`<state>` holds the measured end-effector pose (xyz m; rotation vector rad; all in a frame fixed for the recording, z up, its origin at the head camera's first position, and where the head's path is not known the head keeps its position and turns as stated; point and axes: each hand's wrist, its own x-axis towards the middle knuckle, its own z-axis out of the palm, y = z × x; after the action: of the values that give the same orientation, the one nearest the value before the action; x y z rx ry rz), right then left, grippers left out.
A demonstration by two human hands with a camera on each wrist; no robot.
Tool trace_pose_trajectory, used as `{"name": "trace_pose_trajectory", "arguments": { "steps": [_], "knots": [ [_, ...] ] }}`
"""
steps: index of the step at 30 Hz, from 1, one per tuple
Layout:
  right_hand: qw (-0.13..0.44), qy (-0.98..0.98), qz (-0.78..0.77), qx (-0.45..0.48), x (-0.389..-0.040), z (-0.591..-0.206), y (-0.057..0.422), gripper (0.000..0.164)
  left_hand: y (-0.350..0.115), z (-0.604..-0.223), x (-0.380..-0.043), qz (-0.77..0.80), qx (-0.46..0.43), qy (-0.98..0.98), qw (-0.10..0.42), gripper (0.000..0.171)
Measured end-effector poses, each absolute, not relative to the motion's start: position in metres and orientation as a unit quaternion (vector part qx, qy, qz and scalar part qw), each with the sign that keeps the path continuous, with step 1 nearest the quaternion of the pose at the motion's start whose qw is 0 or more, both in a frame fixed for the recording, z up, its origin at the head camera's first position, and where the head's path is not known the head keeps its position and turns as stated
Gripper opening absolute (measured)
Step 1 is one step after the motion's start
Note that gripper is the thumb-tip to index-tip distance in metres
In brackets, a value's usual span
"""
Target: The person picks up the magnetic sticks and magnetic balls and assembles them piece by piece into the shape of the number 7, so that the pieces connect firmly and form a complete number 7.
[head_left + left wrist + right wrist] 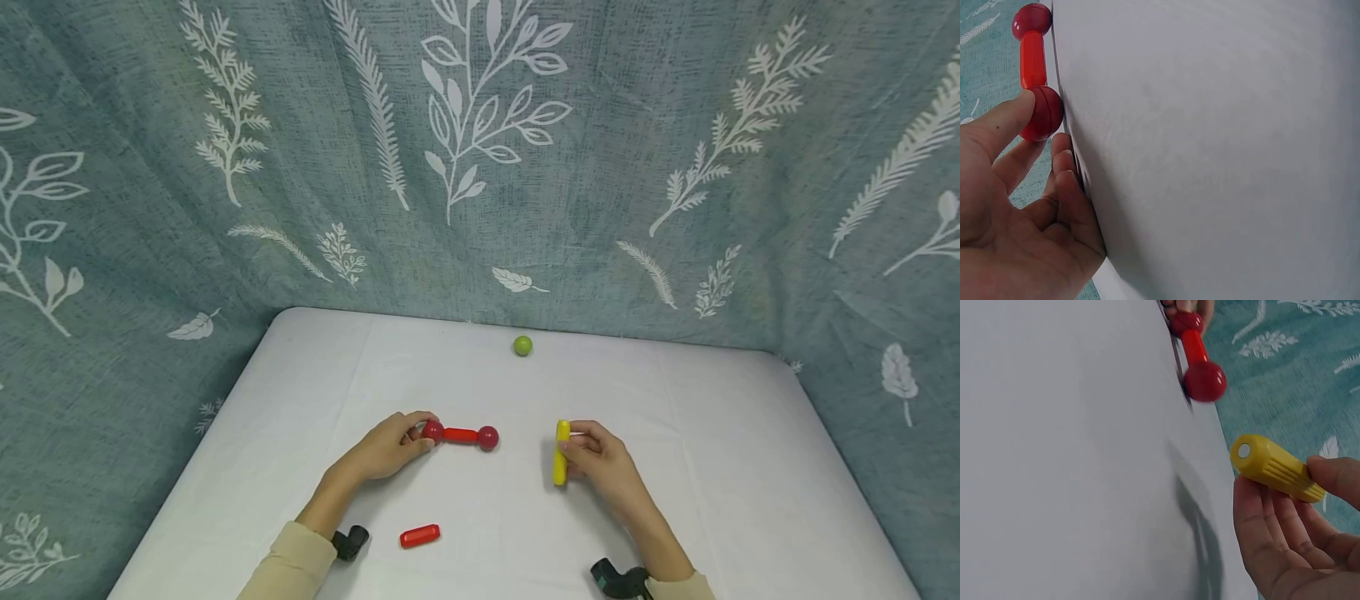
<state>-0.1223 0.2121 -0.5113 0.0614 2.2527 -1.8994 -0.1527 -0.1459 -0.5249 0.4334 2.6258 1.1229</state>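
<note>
Head view: The left hand (386, 447) has thumb and fingers closed about the left ball (432, 430) of a red dumbbell-shaped assembly (460, 436), lying left of the table's middle. The right ball (487, 438) sits at its other end. The right hand (604, 463) holds a yellow rod (560, 461) to the right of the assembly, well apart from it, its length running near to far. A loose red rod (420, 536) lies nearer; a green ball (522, 345) rests toward the far edge of the white table (697, 467).

Left wrist view: The held ball is glossy and shows a seam (1048, 111). Judged hard, smooth and inclined to roll; a pinch across its sides appears suitable. The joints at the bar may give under twisting, so level handling is advised.

Right wrist view: The yellow rod, thumb on one side and fingers on the other, carries a pale round disc (1244, 450) on its end, possibly a magnet. Judged light, stiff and not fragile; its grooved flanks should offer purchase. Recommended hold: mid-length, leaving the end uncovered.
</note>
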Motion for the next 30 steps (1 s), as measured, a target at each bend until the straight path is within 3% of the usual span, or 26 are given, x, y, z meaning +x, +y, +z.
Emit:
{"name": "trace_pose_trajectory", "arguments": {
  "steps": [30],
  "knots": [
    [0.189,0.635,-0.749,0.009,-0.109,-0.531,0.128,0.038,-0.146,-0.527,-0.153,0.379,0.144,0.905,0.129,0.032]
  ]
}}
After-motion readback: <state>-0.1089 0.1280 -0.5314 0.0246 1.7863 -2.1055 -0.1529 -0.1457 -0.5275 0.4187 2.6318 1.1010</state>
